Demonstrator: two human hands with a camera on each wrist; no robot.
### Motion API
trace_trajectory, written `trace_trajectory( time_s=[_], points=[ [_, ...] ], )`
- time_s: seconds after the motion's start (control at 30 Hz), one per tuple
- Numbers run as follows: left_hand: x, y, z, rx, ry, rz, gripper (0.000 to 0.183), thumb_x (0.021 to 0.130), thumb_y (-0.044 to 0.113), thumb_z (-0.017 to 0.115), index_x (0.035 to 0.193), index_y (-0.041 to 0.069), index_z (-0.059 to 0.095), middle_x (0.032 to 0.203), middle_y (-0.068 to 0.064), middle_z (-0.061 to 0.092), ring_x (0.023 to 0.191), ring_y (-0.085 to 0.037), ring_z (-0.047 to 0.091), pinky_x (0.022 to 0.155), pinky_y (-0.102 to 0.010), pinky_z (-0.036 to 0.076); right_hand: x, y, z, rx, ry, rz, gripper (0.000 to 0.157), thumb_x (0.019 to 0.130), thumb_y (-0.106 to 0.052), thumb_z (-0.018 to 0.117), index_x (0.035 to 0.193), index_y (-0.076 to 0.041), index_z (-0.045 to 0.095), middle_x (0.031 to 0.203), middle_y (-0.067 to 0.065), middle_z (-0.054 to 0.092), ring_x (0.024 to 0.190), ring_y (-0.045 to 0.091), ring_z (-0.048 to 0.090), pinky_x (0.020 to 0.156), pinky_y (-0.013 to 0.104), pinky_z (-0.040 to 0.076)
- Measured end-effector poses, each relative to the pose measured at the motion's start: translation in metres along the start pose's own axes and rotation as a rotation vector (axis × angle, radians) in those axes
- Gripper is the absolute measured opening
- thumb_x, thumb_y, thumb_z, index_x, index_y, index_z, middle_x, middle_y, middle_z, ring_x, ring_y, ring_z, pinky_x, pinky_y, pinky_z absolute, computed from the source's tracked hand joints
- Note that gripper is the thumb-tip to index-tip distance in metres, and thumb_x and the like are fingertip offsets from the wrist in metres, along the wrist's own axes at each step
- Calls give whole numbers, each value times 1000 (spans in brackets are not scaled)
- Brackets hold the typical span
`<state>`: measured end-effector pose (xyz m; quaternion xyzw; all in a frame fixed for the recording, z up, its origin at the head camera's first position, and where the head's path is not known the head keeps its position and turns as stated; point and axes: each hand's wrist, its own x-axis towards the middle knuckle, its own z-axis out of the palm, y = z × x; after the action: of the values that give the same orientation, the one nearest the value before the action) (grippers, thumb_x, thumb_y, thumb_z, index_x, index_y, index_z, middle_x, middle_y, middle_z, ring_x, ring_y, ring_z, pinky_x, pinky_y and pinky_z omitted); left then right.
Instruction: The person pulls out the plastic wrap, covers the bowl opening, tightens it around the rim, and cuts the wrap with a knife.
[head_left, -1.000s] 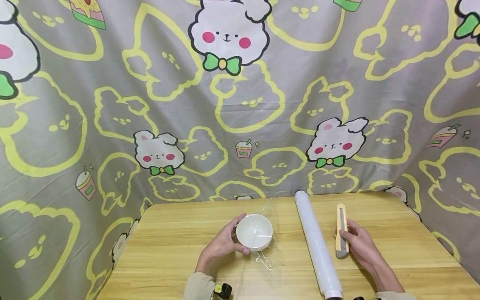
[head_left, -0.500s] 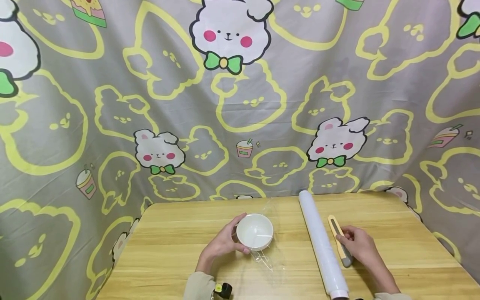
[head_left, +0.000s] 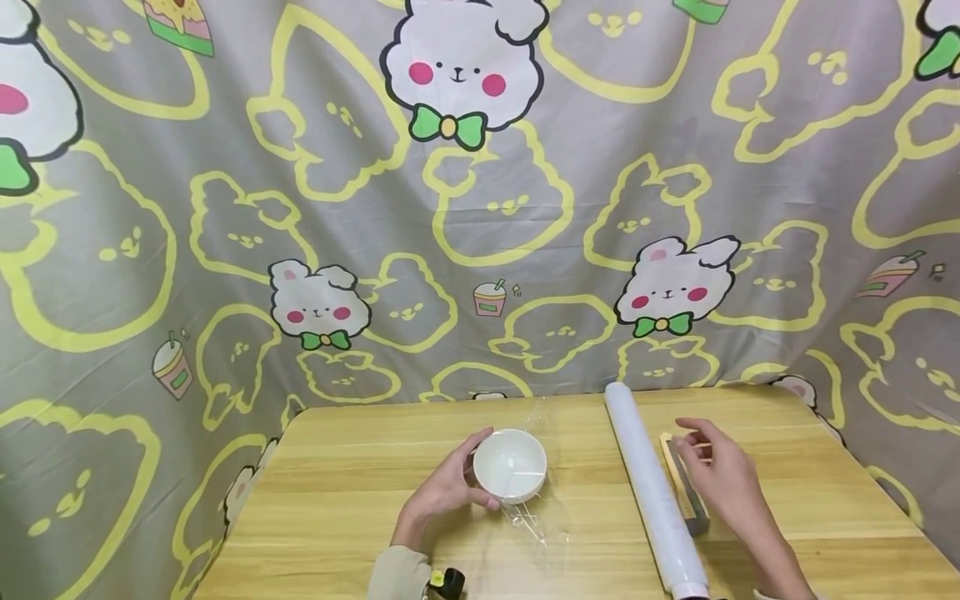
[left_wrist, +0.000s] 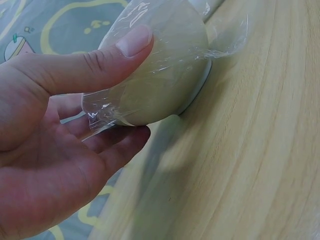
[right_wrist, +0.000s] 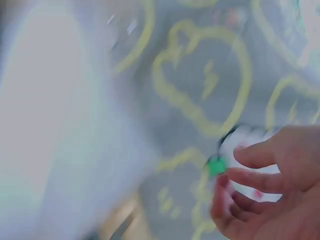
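Observation:
A white bowl stands on the wooden table with clear cling film stretched over it and loose at its sides. My left hand grips the bowl's left side, the thumb pressing the film against its outer wall in the left wrist view. To the right, an orange and grey utility knife lies on the table beside the cling film roll. My right hand hovers over the knife and partly covers it. Nothing is between the loosely bent fingers of this hand in the right wrist view.
The long roll runs from near the table's back edge to its front, between the bowl and the knife. A grey curtain with cartoon rabbits hangs behind and around the wooden table.
My right hand has laid the utility knife down beside the roll, let go and lifted off. The roll has shifted slightly right. My left hand and the bowl have stayed put.

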<state>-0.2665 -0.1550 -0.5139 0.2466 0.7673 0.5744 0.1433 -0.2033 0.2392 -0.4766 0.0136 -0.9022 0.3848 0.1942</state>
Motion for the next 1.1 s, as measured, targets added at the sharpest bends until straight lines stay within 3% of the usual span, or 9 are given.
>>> trace_trajectory(
  time_s=[0.07,0.17,0.27,0.37,0.57,0.8,1.1],
  points=[
    [0,0,0,-6,4,2,111,71,-9,87,160,-4,22,155,-30,38,138,-47,44,114,-53,39,-5,-24,6,58,-28,-52,25,99,-8,67,122,0,66,90,4,69,74,12,65,59,24,52],
    [0,0,-1,-13,15,1,111,70,-10,88,160,-3,23,155,-30,39,138,-46,44,114,-53,39,-17,-55,27,164,-212,-77,25,98,-11,69,121,-2,64,89,2,70,73,11,65,62,24,54],
    [0,-2,0,-34,12,0,111,69,-12,87,159,-4,23,154,-30,39,137,-46,45,114,-52,39,-29,-70,53,200,-408,-39,37,96,-20,73,124,0,60,94,5,68,78,14,65,64,25,55],
    [1,-4,1,-53,1,7,110,70,-13,86,159,-5,22,153,-31,40,137,-45,45,115,-51,39,-40,-74,77,181,-495,-2,53,92,-25,77,130,5,55,96,8,63,78,16,61,62,27,53],
    [1,-4,2,-66,-6,15,110,70,-13,86,159,-6,21,153,-31,41,137,-46,45,114,-49,40,-52,-71,106,170,-516,-2,76,88,-26,81,142,12,43,87,2,57,66,9,52,59,25,47],
    [1,-3,2,-59,0,7,110,70,-13,86,159,-5,22,153,-29,42,136,-44,47,114,-50,40,-58,-74,113,163,-437,-113,47,83,1,79,125,6,58,71,-9,56,60,0,48,54,22,44],
    [1,-3,2,-47,-1,-1,111,70,-14,85,160,-4,22,152,-29,44,136,-44,48,114,-50,40,-61,-71,125,122,-381,-98,36,79,2,80,109,-2,62,65,-11,54,57,-1,47,53,22,43]
  ],
)
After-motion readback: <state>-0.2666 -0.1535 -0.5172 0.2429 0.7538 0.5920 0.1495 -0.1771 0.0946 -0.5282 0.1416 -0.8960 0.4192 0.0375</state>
